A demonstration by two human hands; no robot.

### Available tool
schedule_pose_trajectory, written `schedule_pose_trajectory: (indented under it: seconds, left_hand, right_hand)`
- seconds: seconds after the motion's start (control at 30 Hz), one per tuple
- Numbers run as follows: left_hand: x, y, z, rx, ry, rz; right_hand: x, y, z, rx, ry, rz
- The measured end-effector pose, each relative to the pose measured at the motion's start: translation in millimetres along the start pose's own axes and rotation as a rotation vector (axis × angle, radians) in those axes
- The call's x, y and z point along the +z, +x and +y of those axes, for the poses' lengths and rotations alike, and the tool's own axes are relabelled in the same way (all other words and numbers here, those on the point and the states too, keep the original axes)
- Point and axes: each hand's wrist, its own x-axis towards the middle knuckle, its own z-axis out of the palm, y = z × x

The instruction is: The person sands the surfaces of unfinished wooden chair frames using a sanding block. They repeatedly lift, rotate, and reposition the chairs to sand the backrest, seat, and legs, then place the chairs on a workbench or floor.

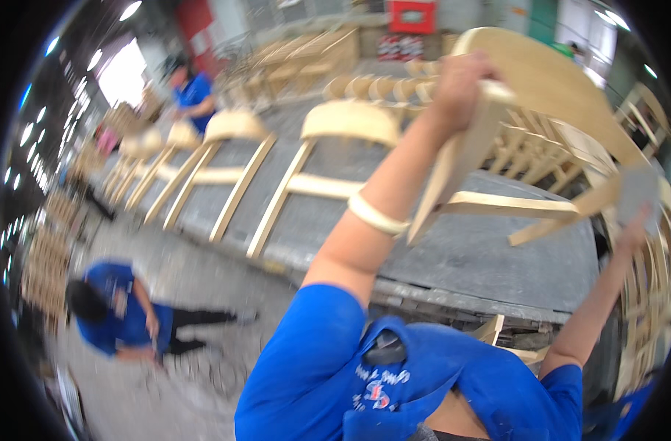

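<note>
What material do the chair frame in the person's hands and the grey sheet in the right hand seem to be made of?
Chair frame: apparently bare, unfinished wood, pale and matte, gripped by the left hand.
Grey sheet at the right hand: possibly sandpaper or an abrasive pad, flat and dull grey; blur leaves it open.

The person wears a bright blue short-sleeved T-shirt [313, 360], its sleeves ending above the elbows and leaving both forearms bare. The fabric bunches in folds across the chest, where a white and red printed design [379, 389] shows. A pale, cream-coloured band [376, 214] circles the left forearm just below the left hand [460, 81]. The right hand [633, 231] is bare.
</note>
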Motion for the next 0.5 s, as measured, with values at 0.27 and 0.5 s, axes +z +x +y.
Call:
schedule_pose_trajectory:
  seconds: [0.27,0.5]
  left_hand:
    - [5.1,8.2,-1.6,-0.337,-0.375,0.05]
    - [11.2,0.4,0.8,-0.335,-0.474,0.13]
  right_hand:
    - [124.3,-44.2,-164.9,-0.843,-0.443,-0.236]
    - [189.0,-47.4,-225.9,-0.799,-0.766,-0.558]
